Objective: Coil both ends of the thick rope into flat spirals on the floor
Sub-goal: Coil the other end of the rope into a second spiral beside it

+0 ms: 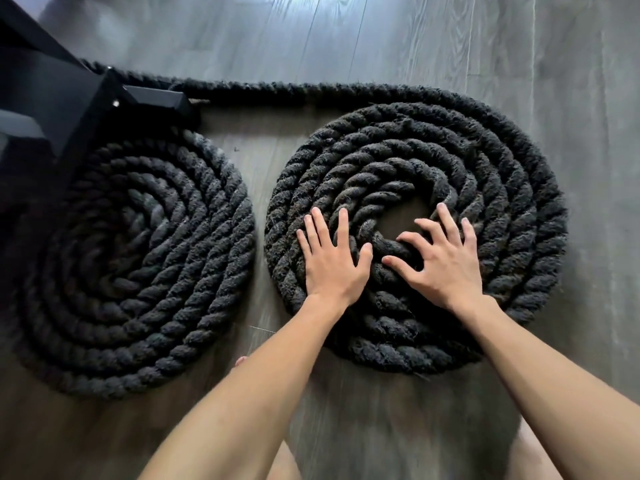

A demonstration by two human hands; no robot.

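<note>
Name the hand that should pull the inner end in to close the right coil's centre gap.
The right hand: its thumb and forefinger pinch the inner end beside the gap; the left hand lies flat on the coil's rings, further out.

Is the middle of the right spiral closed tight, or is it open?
Open: bare floor shows inside the innermost turn of the right spiral, beside the right hand.

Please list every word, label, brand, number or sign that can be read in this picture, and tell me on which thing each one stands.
There is no readable text anywhere in this picture.
The thick rope shows no tag or label on either spiral.
The black metal frame shows no brand or number.
The wooden floor shows no print or sign.
</note>
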